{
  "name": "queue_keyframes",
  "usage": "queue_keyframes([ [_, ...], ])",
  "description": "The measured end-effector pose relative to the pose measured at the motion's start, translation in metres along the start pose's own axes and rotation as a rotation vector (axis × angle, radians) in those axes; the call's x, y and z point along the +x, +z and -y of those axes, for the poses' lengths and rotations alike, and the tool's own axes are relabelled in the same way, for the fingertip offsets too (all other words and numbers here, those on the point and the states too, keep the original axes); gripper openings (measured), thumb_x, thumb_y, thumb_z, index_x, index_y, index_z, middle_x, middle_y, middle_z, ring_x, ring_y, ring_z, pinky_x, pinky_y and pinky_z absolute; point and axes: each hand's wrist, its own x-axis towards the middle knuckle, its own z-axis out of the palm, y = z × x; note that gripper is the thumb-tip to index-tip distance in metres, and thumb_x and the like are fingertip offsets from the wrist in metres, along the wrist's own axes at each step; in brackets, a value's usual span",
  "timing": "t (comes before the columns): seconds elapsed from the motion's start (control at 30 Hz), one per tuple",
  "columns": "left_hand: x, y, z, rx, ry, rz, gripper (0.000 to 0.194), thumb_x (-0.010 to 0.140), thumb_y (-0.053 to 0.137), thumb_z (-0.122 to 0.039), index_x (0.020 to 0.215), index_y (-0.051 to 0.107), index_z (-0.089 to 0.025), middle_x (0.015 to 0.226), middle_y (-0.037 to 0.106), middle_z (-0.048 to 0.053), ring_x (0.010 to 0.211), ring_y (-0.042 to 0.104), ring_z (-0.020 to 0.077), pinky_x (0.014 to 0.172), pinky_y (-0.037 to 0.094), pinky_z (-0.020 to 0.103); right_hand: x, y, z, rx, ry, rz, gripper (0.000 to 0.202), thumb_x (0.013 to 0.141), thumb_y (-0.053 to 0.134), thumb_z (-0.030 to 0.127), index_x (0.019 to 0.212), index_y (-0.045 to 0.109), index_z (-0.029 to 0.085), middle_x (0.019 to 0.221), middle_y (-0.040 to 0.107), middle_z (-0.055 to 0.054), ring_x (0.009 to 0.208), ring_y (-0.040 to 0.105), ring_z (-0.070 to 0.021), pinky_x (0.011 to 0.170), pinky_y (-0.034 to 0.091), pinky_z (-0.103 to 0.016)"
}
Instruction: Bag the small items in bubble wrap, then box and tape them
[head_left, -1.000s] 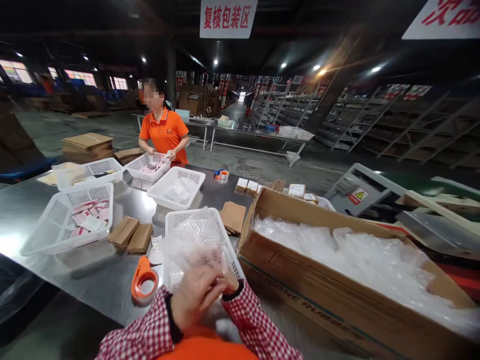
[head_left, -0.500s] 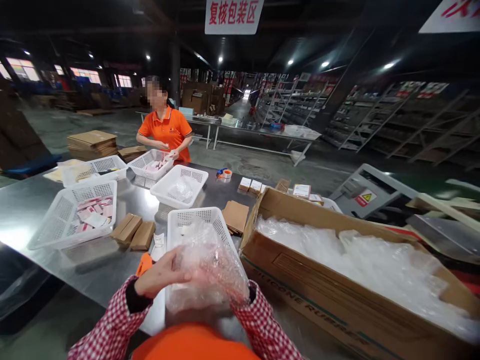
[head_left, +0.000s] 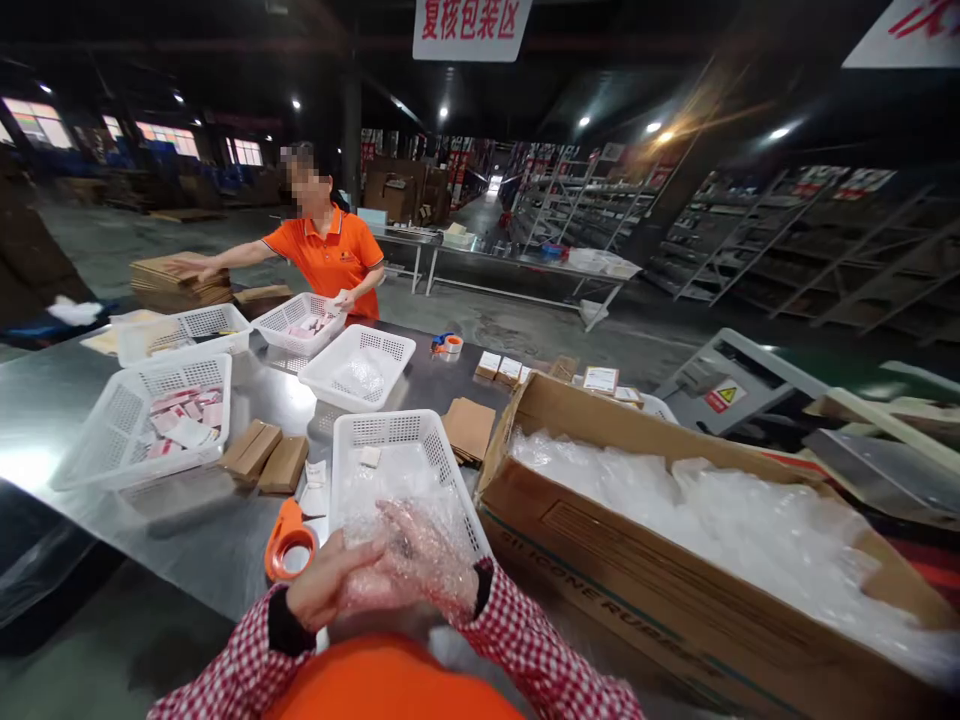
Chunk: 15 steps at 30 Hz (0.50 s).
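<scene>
While both hands are pressing together at the near edge of the bench (head_left: 187, 545), the left hand (head_left: 330, 592) and right hand (head_left: 424, 560) are grasping a bubble-wrap sheet (head_left: 420, 545) — each grip clenched on it — just before the white basket (head_left: 390, 440), beside the orange tape dispenser (head_left: 289, 540).

Camera: head-worn, only view
Facing: forward and down across the steel worktop (head_left: 90, 420) into the warehouse hall
Nearness: close over both hands, bottom centre of frame
Far end: co-worker (head_left: 326, 255), upper left
</scene>
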Motion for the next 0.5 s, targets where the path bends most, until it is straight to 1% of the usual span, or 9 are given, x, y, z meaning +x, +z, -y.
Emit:
queue_keyframes([
  [0.07, 0.000, -0.009, -0.001, -0.014, 0.013, 0.002, 0.043, 0.073, 0.071, -0.024, 0.114, 0.064, -0.014, 0.106, 0.070, 0.013, 0.096, 0.066, 0.0276, 0.088, 0.049, 0.040, 0.003, -0.016, 0.009, -0.001, -0.019, 0.163, 0.063, 0.076, 0.064, 0.044, 0.134, 0.048, 0.024, 0.136, 0.050, -0.010, 0.127, 0.043, -0.0272, 0.109, 0.029, -0.044],
  [0.17, -0.002, -0.028, -0.010, -0.046, -0.015, -0.051, 0.038, 0.070, 0.074, -0.023, 0.107, 0.066, -0.012, 0.101, 0.072, 0.013, 0.093, 0.067, 0.0267, 0.084, 0.052, 0.037, 0.006, -0.057, 0.020, 0.122, 0.034, 0.526, 0.055, 0.075, 0.067, 0.041, 0.125, 0.057, 0.020, 0.119, 0.063, -0.010, 0.114, 0.055, -0.0239, 0.100, 0.040, -0.039],
  [0.2, -0.003, -0.034, -0.014, -0.071, -0.033, -0.090, 0.037, 0.070, 0.074, -0.023, 0.105, 0.067, -0.012, 0.099, 0.072, 0.013, 0.091, 0.068, 0.0266, 0.083, 0.053, 0.037, 0.007, -0.071, 0.021, 0.193, 0.071, 0.549, 0.050, 0.076, 0.066, 0.042, 0.120, 0.061, 0.018, 0.112, 0.066, -0.010, 0.107, 0.059, -0.0233, 0.095, 0.044, -0.040],
  [0.23, -0.003, -0.039, -0.016, -0.100, -0.042, -0.133, 0.037, 0.070, 0.074, -0.024, 0.104, 0.067, -0.012, 0.098, 0.073, 0.012, 0.089, 0.068, 0.0262, 0.081, 0.053, 0.037, 0.007, -0.083, 0.021, 0.285, 0.098, 0.484, 0.048, 0.077, 0.065, 0.044, 0.116, 0.063, 0.017, 0.109, 0.066, -0.011, 0.103, 0.061, -0.0228, 0.092, 0.046, -0.040],
  [0.3, -0.003, -0.044, -0.019, -0.162, -0.013, -0.209, 0.037, 0.070, 0.075, -0.024, 0.105, 0.066, -0.014, 0.095, 0.073, 0.010, 0.086, 0.069, 0.0247, 0.079, 0.054, 0.036, 0.007, -0.096, 0.018, 0.483, 0.118, 0.213, 0.051, 0.076, 0.063, 0.050, 0.116, 0.061, 0.019, 0.116, 0.062, -0.013, 0.104, 0.060, -0.0233, 0.089, 0.047, -0.041],
  [0.33, -0.001, -0.043, -0.018, -0.191, 0.015, -0.231, 0.037, 0.070, 0.074, -0.024, 0.105, 0.066, -0.015, 0.095, 0.073, 0.010, 0.086, 0.069, 0.0238, 0.080, 0.054, 0.036, 0.007, -0.096, 0.017, 0.557, 0.122, 0.081, 0.055, 0.074, 0.063, 0.054, 0.118, 0.060, 0.022, 0.123, 0.058, -0.013, 0.108, 0.058, -0.0241, 0.090, 0.046, -0.042],
  [0.37, 0.001, -0.041, -0.017, -0.215, 0.041, -0.238, 0.037, 0.071, 0.074, -0.024, 0.105, 0.065, -0.015, 0.095, 0.073, 0.009, 0.086, 0.069, 0.0232, 0.081, 0.054, 0.036, 0.007, -0.091, 0.015, 0.601, 0.130, 0.005, 0.060, 0.071, 0.065, 0.057, 0.120, 0.058, 0.024, 0.128, 0.054, -0.013, 0.113, 0.055, -0.0248, 0.091, 0.045, -0.043],
  [0.43, 0.005, -0.033, -0.013, -0.234, 0.065, -0.208, 0.034, 0.073, 0.072, -0.026, 0.105, 0.066, -0.015, 0.097, 0.073, 0.009, 0.089, 0.069, 0.0235, 0.083, 0.053, 0.037, 0.008, -0.072, 0.014, 0.634, 0.163, -0.004, 0.067, 0.067, 0.070, 0.056, 0.125, 0.053, 0.025, 0.131, 0.051, -0.013, 0.116, 0.052, -0.0253, 0.093, 0.044, -0.043],
  [0.5, 0.009, -0.024, -0.009, -0.212, 0.088, -0.162, 0.034, 0.075, 0.070, -0.028, 0.107, 0.065, -0.016, 0.101, 0.072, 0.010, 0.095, 0.067, 0.0250, 0.087, 0.052, 0.038, 0.011, -0.049, 0.014, 0.639, 0.175, -0.046, 0.068, 0.065, 0.074, 0.048, 0.125, 0.052, 0.024, 0.120, 0.058, -0.011, 0.107, 0.056, -0.0231, 0.089, 0.046, -0.039],
])
